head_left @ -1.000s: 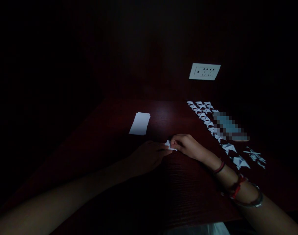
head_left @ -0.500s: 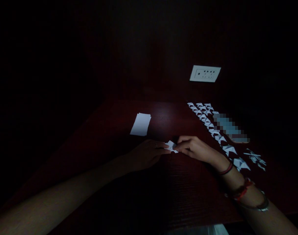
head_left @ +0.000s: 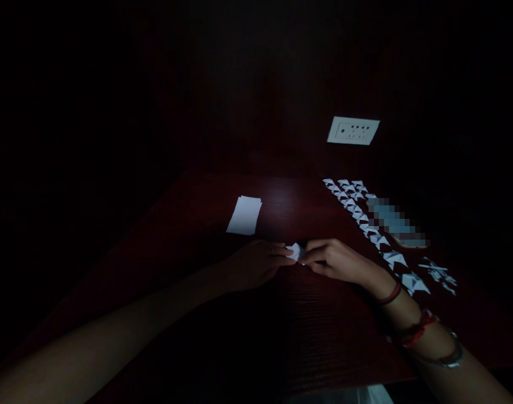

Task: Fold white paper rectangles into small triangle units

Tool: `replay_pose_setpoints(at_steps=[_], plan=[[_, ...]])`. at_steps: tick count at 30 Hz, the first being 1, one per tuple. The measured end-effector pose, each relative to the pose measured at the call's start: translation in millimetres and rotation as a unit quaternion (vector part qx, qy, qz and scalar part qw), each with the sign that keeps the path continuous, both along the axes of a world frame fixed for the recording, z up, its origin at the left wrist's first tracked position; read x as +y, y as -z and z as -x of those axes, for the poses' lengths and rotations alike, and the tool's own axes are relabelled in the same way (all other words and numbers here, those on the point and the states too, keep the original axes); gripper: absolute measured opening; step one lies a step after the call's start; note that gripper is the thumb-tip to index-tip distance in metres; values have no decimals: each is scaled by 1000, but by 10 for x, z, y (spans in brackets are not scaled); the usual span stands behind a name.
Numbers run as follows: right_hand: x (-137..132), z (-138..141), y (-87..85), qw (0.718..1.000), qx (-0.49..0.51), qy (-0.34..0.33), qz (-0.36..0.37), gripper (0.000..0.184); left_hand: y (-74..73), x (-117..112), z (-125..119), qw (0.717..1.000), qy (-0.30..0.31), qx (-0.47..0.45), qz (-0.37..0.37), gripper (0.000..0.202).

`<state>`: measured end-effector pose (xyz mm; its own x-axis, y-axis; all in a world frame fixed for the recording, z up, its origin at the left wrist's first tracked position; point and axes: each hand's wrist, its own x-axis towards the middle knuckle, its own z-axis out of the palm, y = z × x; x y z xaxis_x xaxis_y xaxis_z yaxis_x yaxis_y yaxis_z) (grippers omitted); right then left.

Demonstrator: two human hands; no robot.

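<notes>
Since one second earlier, the right hand (head_left: 339, 260) has shifted slightly rightward, baring more of the folded paper piece (head_left: 296, 250). This piece lies between the hands, near the front of the dark red tabletop (head_left: 176, 224). The right thumb and fingertips pinch its right edge; the left hand (head_left: 254, 265) extends its fingers onto the left edge (whether these pinch or merely press cannot be told). Beyond lies a stack of white paper (head_left: 244, 216); at right, rows of folded paper units (head_left: 394, 258).

Deep gloom blackens the edges, soft glare marks the table (head_left: 282, 193), and one patch (head_left: 395, 221) is pixelated.
</notes>
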<state>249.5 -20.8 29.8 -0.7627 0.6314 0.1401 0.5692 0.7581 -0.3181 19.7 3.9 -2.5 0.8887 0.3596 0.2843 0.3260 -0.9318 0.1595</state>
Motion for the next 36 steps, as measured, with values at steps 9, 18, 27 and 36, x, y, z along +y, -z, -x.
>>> replay_pose_setpoints(at_steps=[9,18,27,36], plan=[[5,67,-63,1000,-19,-20,7,20,-57,94,15,999,31,12,20,40],[-6,42,12,999,-29,0,-25,21,-52,63,-2,1000,17,-6,7,37],[-8,22,80,998,-50,16,-45,21,2,53,13,1000,8,9,-17,41],[-13,-37,59,998,-43,34,-20,22,-49,47,9,1000,9,29,1,41]])
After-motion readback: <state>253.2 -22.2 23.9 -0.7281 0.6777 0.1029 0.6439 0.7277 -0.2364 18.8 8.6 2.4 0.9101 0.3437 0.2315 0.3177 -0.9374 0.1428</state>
